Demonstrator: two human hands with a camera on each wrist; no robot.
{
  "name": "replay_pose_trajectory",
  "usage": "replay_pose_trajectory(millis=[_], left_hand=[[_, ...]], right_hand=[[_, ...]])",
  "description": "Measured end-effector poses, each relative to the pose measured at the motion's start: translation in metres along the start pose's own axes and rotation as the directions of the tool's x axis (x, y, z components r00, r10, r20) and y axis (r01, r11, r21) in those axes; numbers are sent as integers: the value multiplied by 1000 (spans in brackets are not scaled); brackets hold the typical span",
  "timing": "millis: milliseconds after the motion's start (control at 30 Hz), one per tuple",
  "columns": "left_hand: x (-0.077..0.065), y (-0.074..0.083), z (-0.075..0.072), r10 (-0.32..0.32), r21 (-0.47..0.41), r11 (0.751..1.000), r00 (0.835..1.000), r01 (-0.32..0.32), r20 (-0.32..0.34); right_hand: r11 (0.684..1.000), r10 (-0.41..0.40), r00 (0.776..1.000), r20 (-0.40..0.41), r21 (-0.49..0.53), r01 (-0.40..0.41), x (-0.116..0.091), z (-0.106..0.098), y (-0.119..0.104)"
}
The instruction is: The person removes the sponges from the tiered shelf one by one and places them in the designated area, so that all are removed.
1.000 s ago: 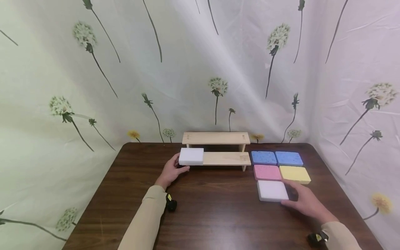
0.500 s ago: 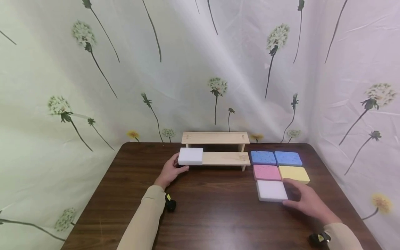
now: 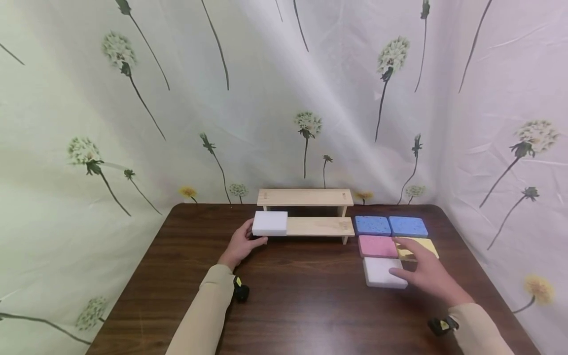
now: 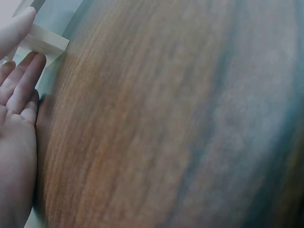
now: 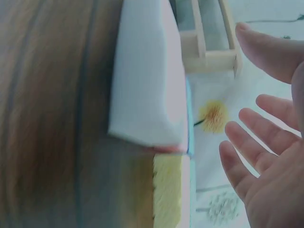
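Note:
A white sponge (image 3: 269,223) lies on the left end of the lower wooden shelf (image 3: 317,226). My left hand (image 3: 240,246) is at that end, fingers by the sponge's left side and thumb below its front edge. The left wrist view shows those fingers (image 4: 27,85) fairly straight beside the shelf's pale wood (image 4: 50,42). On the right, my right hand (image 3: 426,273) hovers with fingers spread over a second white sponge (image 3: 377,272) and a yellow sponge (image 3: 428,246), which it partly covers. The right wrist view shows nothing between its thumb and fingers (image 5: 256,152).
A pink sponge (image 3: 377,246) lies behind the right-hand white one. Two blue sponges (image 3: 372,225) form the back row beside the shelf. An upper wooden tier (image 3: 305,197) stands behind the lower shelf, near a flowered curtain (image 3: 266,98). The brown table (image 3: 293,305) extends in front.
My right hand has come away from the white sponge's right edge, rising and shifting left over it. The left hand and the sponge on the shelf have stayed in place.

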State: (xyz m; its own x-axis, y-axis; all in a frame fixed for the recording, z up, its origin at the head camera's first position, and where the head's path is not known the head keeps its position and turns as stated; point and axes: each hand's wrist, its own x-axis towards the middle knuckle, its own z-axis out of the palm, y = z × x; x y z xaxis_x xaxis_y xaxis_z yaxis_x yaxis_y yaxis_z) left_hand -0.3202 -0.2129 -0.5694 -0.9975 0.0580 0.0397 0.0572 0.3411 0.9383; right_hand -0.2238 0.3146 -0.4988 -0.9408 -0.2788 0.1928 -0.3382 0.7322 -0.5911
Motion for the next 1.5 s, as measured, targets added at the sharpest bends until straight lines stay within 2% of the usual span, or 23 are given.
replay_pose_trajectory(millis=[133, 233, 467, 967, 1200, 1500], left_hand=[[-2, 0, -1, 11, -11, 1000, 1000, -11, -1], [-2, 1, -1, 15, -18, 1000, 1000, -15, 0], [-2, 2, 1, 16, -21, 1000, 1000, -16, 4], [-3, 1, 1, 4, -23, 1000, 1000, -4, 13], [-2, 2, -1, 5, -16, 1000, 1000, -4, 9], [-3, 5, 0, -3, -23, 1000, 1000, 4, 21]], right_hand=[[998, 47, 998, 33, 28, -48, 14, 7, -14], [998, 43, 998, 40, 42, -45, 26, 14, -25], [996, -67, 997, 50, 68, 63, 53, 26, -50], [982, -187, 980, 73, 37, 185, 93, 55, -83], [983, -177, 976, 129, 70, 169, 108, 68, -94], [985, -124, 977, 175, 138, 100, 122, 89, -107]])
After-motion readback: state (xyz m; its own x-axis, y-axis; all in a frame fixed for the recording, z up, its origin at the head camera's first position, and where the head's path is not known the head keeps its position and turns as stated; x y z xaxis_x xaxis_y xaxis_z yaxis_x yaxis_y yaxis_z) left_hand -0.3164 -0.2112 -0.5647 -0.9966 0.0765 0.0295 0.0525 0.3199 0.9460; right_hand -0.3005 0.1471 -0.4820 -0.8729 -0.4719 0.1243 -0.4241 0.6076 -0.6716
